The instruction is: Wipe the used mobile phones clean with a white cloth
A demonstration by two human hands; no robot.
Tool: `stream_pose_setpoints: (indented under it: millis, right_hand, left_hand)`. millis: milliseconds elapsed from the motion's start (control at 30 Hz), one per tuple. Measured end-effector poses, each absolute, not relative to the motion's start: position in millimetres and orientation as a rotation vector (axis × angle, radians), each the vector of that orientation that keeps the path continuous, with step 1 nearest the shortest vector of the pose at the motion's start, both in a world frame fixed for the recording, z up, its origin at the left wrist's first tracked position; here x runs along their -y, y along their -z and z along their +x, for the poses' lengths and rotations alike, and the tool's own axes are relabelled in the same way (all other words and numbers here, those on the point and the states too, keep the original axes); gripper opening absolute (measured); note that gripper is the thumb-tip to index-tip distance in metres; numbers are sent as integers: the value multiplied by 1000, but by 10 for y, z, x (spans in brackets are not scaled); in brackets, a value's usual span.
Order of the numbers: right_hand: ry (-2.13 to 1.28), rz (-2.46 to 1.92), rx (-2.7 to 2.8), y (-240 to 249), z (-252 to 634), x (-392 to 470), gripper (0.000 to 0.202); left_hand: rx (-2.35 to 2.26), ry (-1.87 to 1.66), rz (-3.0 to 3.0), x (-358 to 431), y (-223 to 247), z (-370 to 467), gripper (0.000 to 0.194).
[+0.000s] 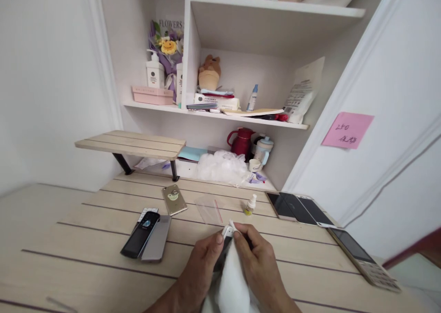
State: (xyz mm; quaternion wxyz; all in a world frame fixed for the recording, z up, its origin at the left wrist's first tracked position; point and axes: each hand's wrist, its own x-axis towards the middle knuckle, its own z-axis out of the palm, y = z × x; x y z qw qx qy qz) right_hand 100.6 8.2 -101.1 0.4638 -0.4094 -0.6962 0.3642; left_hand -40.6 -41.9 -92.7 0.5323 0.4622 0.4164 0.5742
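Observation:
Near the front edge of the table, my left hand [200,267] is closed around a phone with a white edge and dark face [227,232], held tilted up. My right hand [261,255] pinches a white cloth [234,281] and presses it on the phone's top end. The cloth hangs down between both hands and covers much of the phone. Just beyond them lie a clear zip bag [208,208] and a small spray bottle [251,205], which stands upright.
To the left are a gold phone [174,200], a black phone [140,235] and a grey phone [156,239]. Several more phones [303,209] lie at right, with a keypad phone [364,258]. A raised wooden stand [131,144] and a crumpled plastic bag [222,167] are behind.

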Motion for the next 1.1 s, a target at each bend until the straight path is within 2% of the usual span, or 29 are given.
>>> stream_pose_setpoints:
  millis: [467,767,1100]
  right_hand:
    - [-1087,-1005,1617,1106,911,-44,32]
    - [-1274,-991,1423,1085,1007,-171,39]
    - [-1445,-984,1386,1148,906,-92,41]
  left_hand:
    - [-1087,-1460,1250,394,1018,-445,40]
    - [-1034,-1370,1517,419,923,-462,41]
    - [-1118,-1497,1527,352,1032,-503,42]
